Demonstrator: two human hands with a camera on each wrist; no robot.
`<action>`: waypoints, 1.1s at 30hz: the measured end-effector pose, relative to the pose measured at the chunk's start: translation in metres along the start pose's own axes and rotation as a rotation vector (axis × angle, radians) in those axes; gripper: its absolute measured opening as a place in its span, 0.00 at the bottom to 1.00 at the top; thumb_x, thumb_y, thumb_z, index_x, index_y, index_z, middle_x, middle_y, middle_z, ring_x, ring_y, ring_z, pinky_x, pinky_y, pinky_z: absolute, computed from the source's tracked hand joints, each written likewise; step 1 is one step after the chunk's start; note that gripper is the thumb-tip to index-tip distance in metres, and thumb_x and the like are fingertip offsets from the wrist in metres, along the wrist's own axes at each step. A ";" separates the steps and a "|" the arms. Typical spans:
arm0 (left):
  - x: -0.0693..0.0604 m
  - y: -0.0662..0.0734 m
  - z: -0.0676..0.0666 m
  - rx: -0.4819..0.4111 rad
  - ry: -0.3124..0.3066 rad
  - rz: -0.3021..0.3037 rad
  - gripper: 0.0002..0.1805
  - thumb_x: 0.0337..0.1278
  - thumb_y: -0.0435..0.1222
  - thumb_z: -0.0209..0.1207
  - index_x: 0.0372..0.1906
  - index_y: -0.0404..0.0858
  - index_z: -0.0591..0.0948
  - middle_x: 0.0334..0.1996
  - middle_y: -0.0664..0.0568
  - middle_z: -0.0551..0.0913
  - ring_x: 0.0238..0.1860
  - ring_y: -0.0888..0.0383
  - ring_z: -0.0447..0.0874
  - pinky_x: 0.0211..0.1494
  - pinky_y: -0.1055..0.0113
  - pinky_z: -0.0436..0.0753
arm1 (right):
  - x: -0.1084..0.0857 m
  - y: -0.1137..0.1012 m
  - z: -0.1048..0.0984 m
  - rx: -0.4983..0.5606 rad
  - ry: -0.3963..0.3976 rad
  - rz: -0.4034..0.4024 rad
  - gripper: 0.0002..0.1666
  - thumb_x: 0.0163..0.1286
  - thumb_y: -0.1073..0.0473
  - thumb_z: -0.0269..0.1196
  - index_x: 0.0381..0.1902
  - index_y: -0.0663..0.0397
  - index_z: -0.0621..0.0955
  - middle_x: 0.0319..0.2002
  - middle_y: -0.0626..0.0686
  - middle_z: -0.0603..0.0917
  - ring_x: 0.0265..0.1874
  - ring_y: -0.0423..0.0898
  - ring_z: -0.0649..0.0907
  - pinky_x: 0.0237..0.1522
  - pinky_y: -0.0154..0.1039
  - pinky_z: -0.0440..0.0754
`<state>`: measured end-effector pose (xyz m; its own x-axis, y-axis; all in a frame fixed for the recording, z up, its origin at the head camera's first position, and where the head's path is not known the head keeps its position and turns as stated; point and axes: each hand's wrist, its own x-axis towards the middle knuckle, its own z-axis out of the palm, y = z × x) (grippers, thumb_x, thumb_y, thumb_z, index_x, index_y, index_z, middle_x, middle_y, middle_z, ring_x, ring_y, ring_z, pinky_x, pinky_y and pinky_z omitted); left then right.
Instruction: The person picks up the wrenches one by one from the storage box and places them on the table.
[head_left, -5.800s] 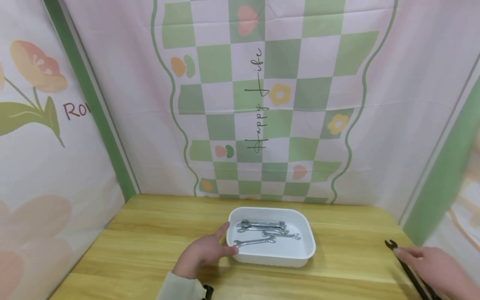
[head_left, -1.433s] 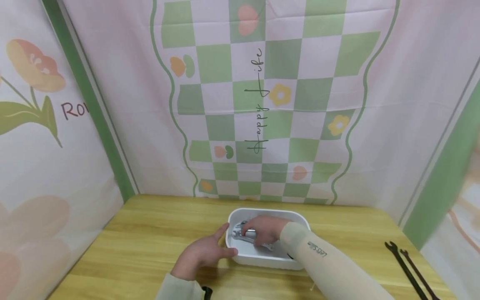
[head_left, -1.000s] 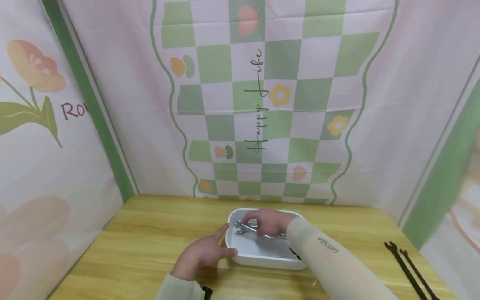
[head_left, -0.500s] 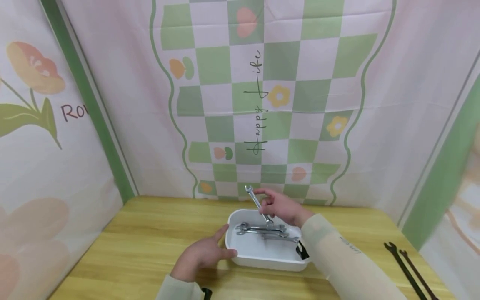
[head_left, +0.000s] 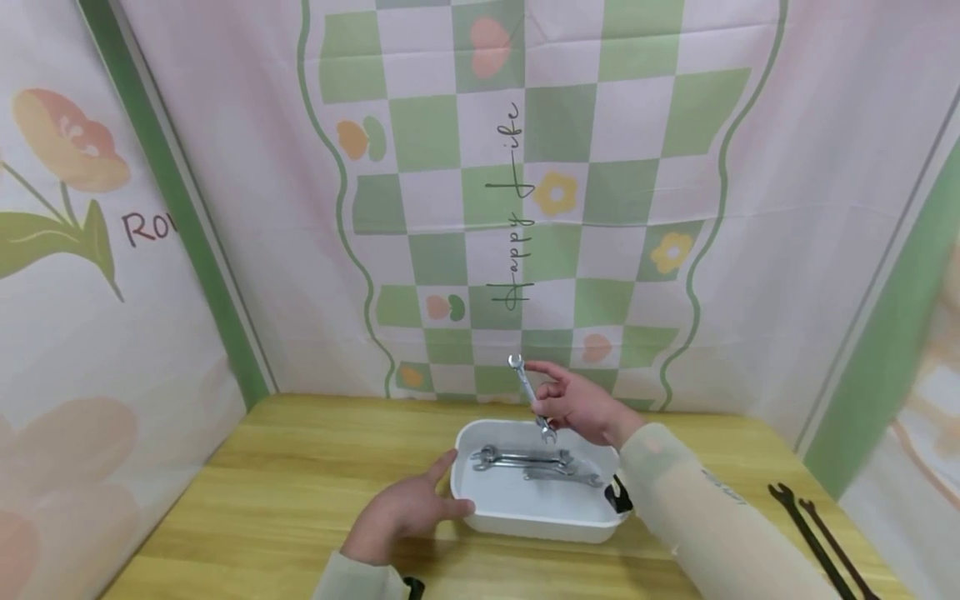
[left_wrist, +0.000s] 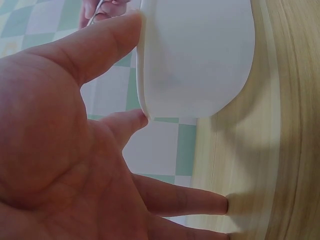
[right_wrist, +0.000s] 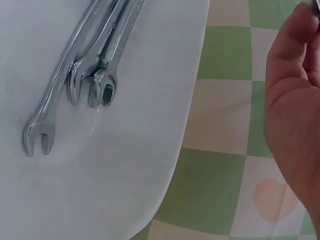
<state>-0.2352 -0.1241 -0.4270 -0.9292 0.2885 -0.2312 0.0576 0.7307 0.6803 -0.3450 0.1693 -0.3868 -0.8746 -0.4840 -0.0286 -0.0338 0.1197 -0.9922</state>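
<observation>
One wooden table [head_left: 300, 475] carries a white tray [head_left: 540, 527]; open tabletop shows to its left and, partly behind the right sleeve [head_left: 712, 517], toward two dark wrenches [head_left: 813, 542] near the right edge. Left hand [head_left: 408, 504]: fingers spread, thumb and a finger at the tray's left rim. Right hand [head_left: 581, 404]: thumb and fingers pinch a silver wrench [head_left: 526, 386], long axis steep, top leaning left, lower end against the tray's far side in the head view.

The wood-grained table [head_left: 300, 500] carries a white tub [head_left: 540, 530], standing upright near its middle, and — towards the right edge — a black wrench [head_left: 808, 535] and a thinner dark-reddish wrench [head_left: 838, 546], lying side by side.
</observation>
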 end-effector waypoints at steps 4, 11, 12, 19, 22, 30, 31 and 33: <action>-0.001 0.000 0.000 -0.005 0.000 0.000 0.51 0.57 0.59 0.64 0.80 0.50 0.53 0.61 0.33 0.76 0.60 0.29 0.72 0.59 0.29 0.66 | -0.004 -0.003 -0.001 0.036 -0.009 0.014 0.46 0.67 0.72 0.62 0.77 0.42 0.58 0.41 0.61 0.77 0.31 0.51 0.81 0.33 0.42 0.82; -0.001 0.001 -0.001 -0.008 0.001 -0.001 0.51 0.57 0.59 0.64 0.80 0.50 0.53 0.61 0.33 0.76 0.60 0.29 0.72 0.59 0.27 0.65 | -0.011 -0.006 -0.009 0.037 0.003 -0.001 0.46 0.66 0.74 0.62 0.76 0.42 0.60 0.41 0.60 0.77 0.31 0.50 0.82 0.32 0.42 0.83; -0.001 0.001 0.000 -0.010 0.001 -0.001 0.51 0.57 0.59 0.64 0.80 0.50 0.53 0.62 0.33 0.76 0.60 0.29 0.72 0.59 0.27 0.65 | -0.012 -0.007 -0.011 0.031 0.008 -0.002 0.46 0.66 0.74 0.62 0.76 0.42 0.60 0.41 0.61 0.77 0.31 0.50 0.82 0.32 0.43 0.83; -0.001 0.002 0.000 -0.013 0.005 0.001 0.51 0.56 0.59 0.65 0.80 0.50 0.54 0.61 0.33 0.76 0.60 0.28 0.72 0.58 0.27 0.65 | -0.028 -0.011 -0.020 0.016 0.028 -0.005 0.47 0.66 0.72 0.63 0.76 0.43 0.58 0.41 0.59 0.77 0.33 0.52 0.82 0.34 0.44 0.84; -0.001 0.001 0.001 -0.006 0.005 -0.002 0.51 0.56 0.59 0.65 0.80 0.50 0.54 0.61 0.33 0.76 0.60 0.28 0.72 0.58 0.27 0.65 | -0.034 -0.010 -0.024 0.023 0.027 -0.006 0.47 0.65 0.73 0.63 0.76 0.44 0.57 0.41 0.59 0.76 0.33 0.52 0.82 0.35 0.45 0.84; -0.001 0.000 0.001 -0.010 0.002 0.003 0.51 0.57 0.59 0.64 0.80 0.50 0.54 0.62 0.33 0.76 0.60 0.28 0.71 0.58 0.26 0.65 | -0.056 -0.009 -0.033 -0.004 0.083 -0.003 0.48 0.66 0.73 0.63 0.77 0.45 0.56 0.43 0.63 0.77 0.32 0.52 0.82 0.35 0.45 0.85; -0.001 0.000 0.001 -0.011 0.000 0.004 0.51 0.57 0.59 0.64 0.80 0.50 0.54 0.62 0.33 0.75 0.61 0.28 0.71 0.58 0.26 0.65 | -0.059 -0.010 -0.034 -0.005 0.093 0.001 0.48 0.66 0.73 0.63 0.77 0.44 0.56 0.43 0.63 0.77 0.32 0.52 0.82 0.35 0.46 0.85; -0.001 0.000 0.001 -0.007 -0.002 0.007 0.51 0.57 0.59 0.64 0.80 0.50 0.53 0.62 0.33 0.76 0.61 0.28 0.71 0.58 0.27 0.65 | -0.067 -0.012 -0.036 -0.009 0.108 0.001 0.48 0.66 0.74 0.63 0.78 0.44 0.56 0.44 0.64 0.77 0.32 0.52 0.82 0.34 0.46 0.85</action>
<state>-0.2340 -0.1238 -0.4276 -0.9280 0.2948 -0.2276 0.0619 0.7246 0.6864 -0.3034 0.2309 -0.3686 -0.9217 -0.3876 -0.0154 -0.0370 0.1275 -0.9912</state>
